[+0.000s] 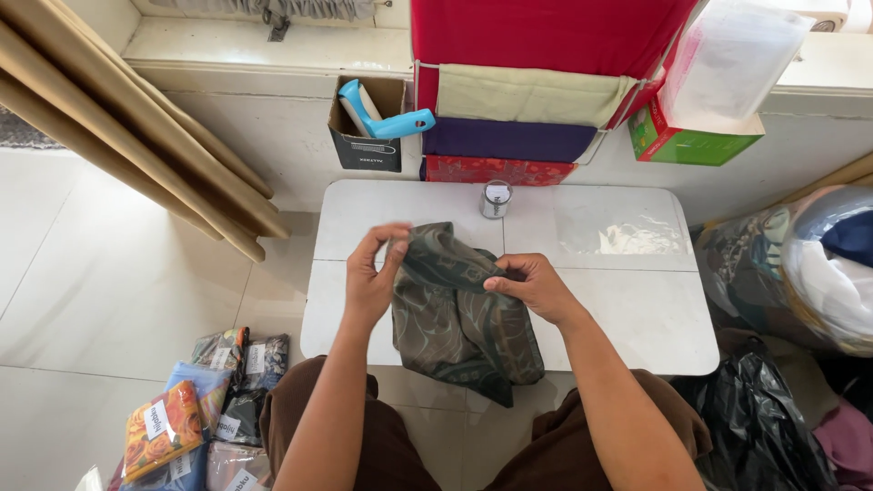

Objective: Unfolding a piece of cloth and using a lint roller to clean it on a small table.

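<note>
A dark olive patterned cloth (459, 318) hangs over the near edge of a small white folding table (627, 300). My left hand (373, 273) pinches the cloth's upper left corner and lifts it a little off the table. My right hand (532, 282) grips the cloth's upper right edge, fingers closed on a fold. Both forearms reach in from below, over my brown-clad knees.
A small metal tin (496, 198) stands at the table's far edge, and a clear plastic bag (618, 235) lies on its right half. Behind are stacked folded fabrics (523, 100), a box with a blue lint roller (386, 118). Packaged cloths (195, 409) lie on the floor left; full bags (800, 264) sit right.
</note>
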